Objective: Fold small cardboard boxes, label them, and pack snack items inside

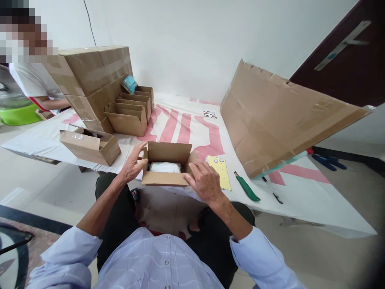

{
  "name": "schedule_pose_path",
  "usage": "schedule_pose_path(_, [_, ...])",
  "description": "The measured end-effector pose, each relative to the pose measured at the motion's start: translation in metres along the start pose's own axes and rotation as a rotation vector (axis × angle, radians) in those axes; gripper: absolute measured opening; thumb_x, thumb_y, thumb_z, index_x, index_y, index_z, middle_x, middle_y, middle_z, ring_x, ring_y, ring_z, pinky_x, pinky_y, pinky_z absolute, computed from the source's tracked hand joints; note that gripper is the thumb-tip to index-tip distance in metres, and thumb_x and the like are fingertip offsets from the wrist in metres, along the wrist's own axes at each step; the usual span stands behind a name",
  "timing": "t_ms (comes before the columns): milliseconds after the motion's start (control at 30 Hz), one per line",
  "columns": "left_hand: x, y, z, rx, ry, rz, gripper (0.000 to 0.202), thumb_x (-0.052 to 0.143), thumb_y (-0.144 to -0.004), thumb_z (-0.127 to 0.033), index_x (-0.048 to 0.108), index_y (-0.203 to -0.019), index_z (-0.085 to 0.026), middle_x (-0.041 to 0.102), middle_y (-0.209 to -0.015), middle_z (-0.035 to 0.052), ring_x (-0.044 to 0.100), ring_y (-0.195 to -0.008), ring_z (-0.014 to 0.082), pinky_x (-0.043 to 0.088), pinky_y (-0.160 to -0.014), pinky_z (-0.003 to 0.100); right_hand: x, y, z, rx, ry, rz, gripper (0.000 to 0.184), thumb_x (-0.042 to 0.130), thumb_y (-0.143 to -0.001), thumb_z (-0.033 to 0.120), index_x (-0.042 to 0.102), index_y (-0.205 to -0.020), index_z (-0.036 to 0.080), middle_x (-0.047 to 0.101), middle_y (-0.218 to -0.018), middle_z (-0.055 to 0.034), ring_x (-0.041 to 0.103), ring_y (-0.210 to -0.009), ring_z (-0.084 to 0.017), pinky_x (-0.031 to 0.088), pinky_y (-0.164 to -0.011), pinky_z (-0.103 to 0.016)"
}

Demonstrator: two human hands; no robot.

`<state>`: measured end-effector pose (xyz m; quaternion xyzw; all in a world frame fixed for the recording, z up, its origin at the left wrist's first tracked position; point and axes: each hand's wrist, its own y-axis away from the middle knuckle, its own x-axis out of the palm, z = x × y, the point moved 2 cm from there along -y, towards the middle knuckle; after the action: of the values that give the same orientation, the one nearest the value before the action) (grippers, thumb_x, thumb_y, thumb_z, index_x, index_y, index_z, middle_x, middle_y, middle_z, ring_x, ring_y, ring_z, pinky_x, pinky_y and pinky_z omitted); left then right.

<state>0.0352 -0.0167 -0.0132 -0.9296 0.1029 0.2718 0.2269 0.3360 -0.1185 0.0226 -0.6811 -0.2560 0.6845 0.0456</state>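
Note:
A small open cardboard box [167,164] sits at the near edge of the low table, its lid flap standing up at the back. Inside lies a white wrapped item [165,167]. My left hand [134,161] grips the box's left side, thumb and fingers around the side flap. My right hand [204,180] rests on the box's right front corner, fingers curled against the right side flap.
A row of several open small boxes [132,112] stands before a stack of large taped cartons [90,80]. Another small box [90,145] lies left. A big cardboard sheet [282,116] leans at right. Yellow card [221,171], green-handled knife [247,187], pen [272,190] lie nearby. Another person [33,80] sits far left.

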Motion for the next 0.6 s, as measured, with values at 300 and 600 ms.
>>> schedule_pose_path(300, [-0.015,0.014,-0.005,0.126,-0.283,0.067,0.077,0.084,-0.083,-0.065,0.069,-0.145,-0.021,0.068,-0.150,0.0172,0.047,-0.156,0.0448,0.034,-0.133,0.065,0.001,-0.005,-0.016,-0.091,0.027,0.032,0.020,0.074,-0.102,0.039,0.073,-0.096,0.020,0.074,-0.098,-0.0149,0.062,-0.101,-0.034,0.048,-0.089,-0.046])
schedule_pose_path(600, [-0.014,0.036,0.015,-0.042,-0.254,0.195,0.124,0.084,-0.073,-0.083,0.043,-0.170,-0.018,0.035,-0.178,0.0256,0.034,-0.165,0.0479,0.033,-0.133,0.063,0.028,-0.069,-0.004,-0.191,-0.157,0.514,0.021,0.079,-0.099,0.039,0.077,-0.109,0.021,0.077,-0.113,-0.0143,0.074,-0.107,-0.033,0.055,-0.091,-0.042])
